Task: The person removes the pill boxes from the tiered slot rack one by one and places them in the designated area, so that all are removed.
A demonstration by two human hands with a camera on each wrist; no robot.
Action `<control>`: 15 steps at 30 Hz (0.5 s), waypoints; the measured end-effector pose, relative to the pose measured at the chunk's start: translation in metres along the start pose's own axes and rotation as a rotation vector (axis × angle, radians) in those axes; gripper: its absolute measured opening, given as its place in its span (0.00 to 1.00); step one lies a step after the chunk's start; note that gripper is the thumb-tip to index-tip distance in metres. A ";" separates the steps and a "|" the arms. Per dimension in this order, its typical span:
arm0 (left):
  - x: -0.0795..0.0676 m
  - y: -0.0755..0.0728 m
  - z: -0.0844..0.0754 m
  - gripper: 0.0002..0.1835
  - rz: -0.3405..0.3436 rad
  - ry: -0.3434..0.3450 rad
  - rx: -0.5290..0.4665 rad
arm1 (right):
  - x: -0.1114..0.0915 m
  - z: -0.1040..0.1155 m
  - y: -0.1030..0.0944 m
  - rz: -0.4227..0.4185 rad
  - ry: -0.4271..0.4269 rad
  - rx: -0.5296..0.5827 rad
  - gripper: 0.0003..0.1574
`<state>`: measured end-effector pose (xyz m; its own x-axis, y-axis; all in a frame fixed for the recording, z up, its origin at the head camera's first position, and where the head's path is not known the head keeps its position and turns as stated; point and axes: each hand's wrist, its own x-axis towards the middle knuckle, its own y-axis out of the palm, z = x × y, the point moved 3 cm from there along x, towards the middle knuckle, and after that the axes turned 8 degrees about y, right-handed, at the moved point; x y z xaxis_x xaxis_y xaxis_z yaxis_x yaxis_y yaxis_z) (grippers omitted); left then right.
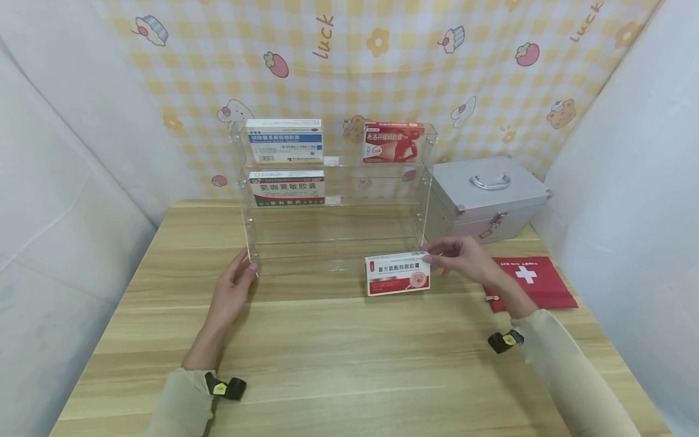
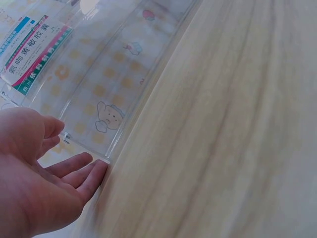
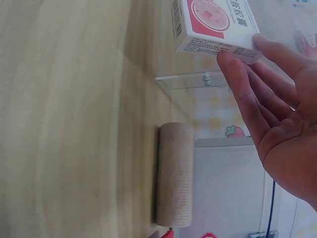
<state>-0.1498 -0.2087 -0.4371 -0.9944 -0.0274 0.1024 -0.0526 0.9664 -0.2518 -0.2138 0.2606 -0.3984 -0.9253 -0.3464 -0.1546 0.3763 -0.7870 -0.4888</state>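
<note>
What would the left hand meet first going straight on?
The left hand would first meet the clear acrylic tiered rack at its lower left corner; it seems already touching, though depth is unclear.

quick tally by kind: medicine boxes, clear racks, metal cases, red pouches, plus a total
Medicine boxes: 4 (three on the rack, one in the right hand)
Clear rack: 1
Metal case: 1
Red pouch: 1
Total: 7

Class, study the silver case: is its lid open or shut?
Shut. In the head view, the lid of the silver case sits down on its body, with no gap showing in front.
</note>
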 end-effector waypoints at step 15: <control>0.001 0.000 0.001 0.29 0.007 -0.005 0.001 | -0.006 -0.018 0.013 0.055 0.094 0.061 0.20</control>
<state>-0.1508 -0.2095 -0.4383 -0.9951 -0.0221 0.0962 -0.0460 0.9662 -0.2537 -0.2047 0.2619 -0.4196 -0.9024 -0.3427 -0.2613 0.4263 -0.7986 -0.4248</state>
